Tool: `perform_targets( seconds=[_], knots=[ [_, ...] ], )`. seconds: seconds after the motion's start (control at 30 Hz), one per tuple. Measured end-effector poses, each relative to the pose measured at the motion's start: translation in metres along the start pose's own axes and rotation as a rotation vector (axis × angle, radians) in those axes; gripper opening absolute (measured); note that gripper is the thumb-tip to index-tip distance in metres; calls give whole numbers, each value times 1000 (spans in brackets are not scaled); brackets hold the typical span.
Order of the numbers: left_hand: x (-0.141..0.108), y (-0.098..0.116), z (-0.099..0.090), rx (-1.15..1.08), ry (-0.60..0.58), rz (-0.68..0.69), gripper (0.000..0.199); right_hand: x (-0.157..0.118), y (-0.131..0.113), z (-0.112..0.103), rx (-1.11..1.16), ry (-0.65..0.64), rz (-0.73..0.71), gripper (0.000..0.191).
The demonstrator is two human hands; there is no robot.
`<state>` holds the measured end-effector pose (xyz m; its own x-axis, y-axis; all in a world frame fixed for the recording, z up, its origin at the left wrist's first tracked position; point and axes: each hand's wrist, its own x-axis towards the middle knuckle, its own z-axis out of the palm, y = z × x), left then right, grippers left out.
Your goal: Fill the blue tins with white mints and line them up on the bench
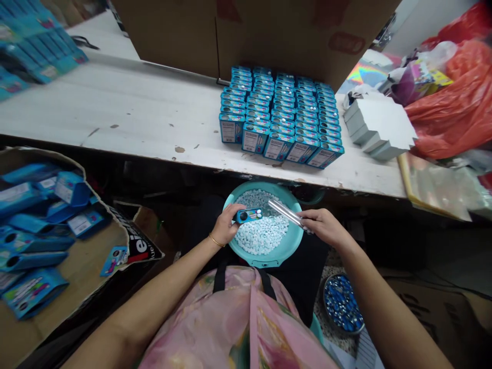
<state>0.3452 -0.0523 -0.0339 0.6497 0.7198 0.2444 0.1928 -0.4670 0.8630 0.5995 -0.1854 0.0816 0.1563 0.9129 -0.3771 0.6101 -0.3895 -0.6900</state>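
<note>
My left hand [226,224] grips a small blue box [249,215] with a round dark window, holding it over the basin. My right hand [325,227] holds a transparent plastic tube [284,213] by one end, tilted, with its far end close to the blue box but apart from it. Below both hands sits a round teal basin [286,259] on my lap, filled with a heap of pale blue and white candies [261,230]. A gold bangle circles my left wrist.
Ahead stands a worn white table [126,97] bearing tightly packed rows of blue boxes [280,115]. Behind them rises a cardboard carton [269,36]. White folded cartons [380,125] and red plastic bags [449,107] lie right. A cardboard tray [79,256] of blue packs sits left; a round dish of blue pieces [343,303] sits lower right.
</note>
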Motion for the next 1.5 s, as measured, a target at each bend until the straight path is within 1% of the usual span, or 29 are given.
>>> perform_targets(
  seconds=[0.07, 0.13, 0.2, 0.27, 0.33, 0.37, 0.47, 0.53, 0.6, 0.67, 0.73, 0.77, 0.8, 0.87, 0.93, 1.0, 1.07, 1.13, 1.17, 1.23, 1.3, 1.37, 1.43, 1.5],
  knots=[
    [2, 2, 0, 36, -12, 16, 41, -1, 12, 8, 19, 26, 23, 37],
    [4, 2, -1, 4, 23, -65, 39, 0, 21, 14, -1, 32, 25, 35],
    [4, 0, -2, -73, 96, -165, 40, 1, 27, 19, -11, 30, 15, 35],
    [3, -2, -3, -152, 133, -209, 41, 4, 34, 24, -33, 40, 8, 36],
    [2, -3, 0, -214, 123, -207, 41, 10, 42, 32, -121, 42, 16, 35],
    [2, -4, 2, -234, 104, -201, 41, 13, 46, 39, -204, 35, 41, 34],
    [4, -3, 8, -246, 81, -179, 40, 29, 57, 72, -467, 0, 149, 32],
    [5, -2, 10, -216, 73, -158, 39, 41, 59, 101, -531, -22, 173, 32],
    [5, -1, 8, -166, 81, -150, 38, 55, 58, 131, -503, -52, 141, 31],
    [3, 0, 2, -118, 86, -161, 37, 67, 55, 154, -454, -90, 112, 29],
    [0, 0, -6, -86, 87, -176, 37, 77, 54, 168, -386, -124, 86, 28],
    [-1, 0, -10, -76, 84, -181, 37, 80, 55, 170, -349, -138, 73, 28],
    [-2, -1, -13, -68, 85, -186, 37, 82, 58, 170, -310, -150, 62, 28],
    [-4, -4, -19, -50, 115, -198, 37, 81, 65, 161, -247, -170, 48, 28],
    [-4, -7, -22, -26, 152, -214, 37, 75, 72, 145, -163, -177, 42, 29],
    [-3, -10, -22, -1, 171, -230, 38, 64, 73, 124, -20, -162, 31, 30],
    [-2, -13, -18, 23, 163, -225, 38, 50, 64, 101, 117, -119, -1, 29],
    [-1, -13, -13, 45, 138, -197, 39, 37, 45, 79, 128, -57, -59, 27],
    [-1, -13, -9, 57, 121, -175, 39, 31, 32, 70, 75, -25, -94, 27],
    [-1, -11, -1, 85, 92, -127, 39, 21, 1, 55, -126, 41, -143, 27],
    [-1, -8, 6, 125, 72, -84, 39, 15, -29, 47, -391, 81, -136, 29],
    [-1, -5, 10, 166, 56, -48, 40, 12, -53, 45, -619, 77, -93, 32],
    [-1, -2, 11, 198, 42, -24, 41, 12, -65, 46, -745, 55, -58, 34],
    [0, -1, 10, 220, 41, -16, 41, 14, -64, 46, -767, 53, -56, 36]
  ],
)
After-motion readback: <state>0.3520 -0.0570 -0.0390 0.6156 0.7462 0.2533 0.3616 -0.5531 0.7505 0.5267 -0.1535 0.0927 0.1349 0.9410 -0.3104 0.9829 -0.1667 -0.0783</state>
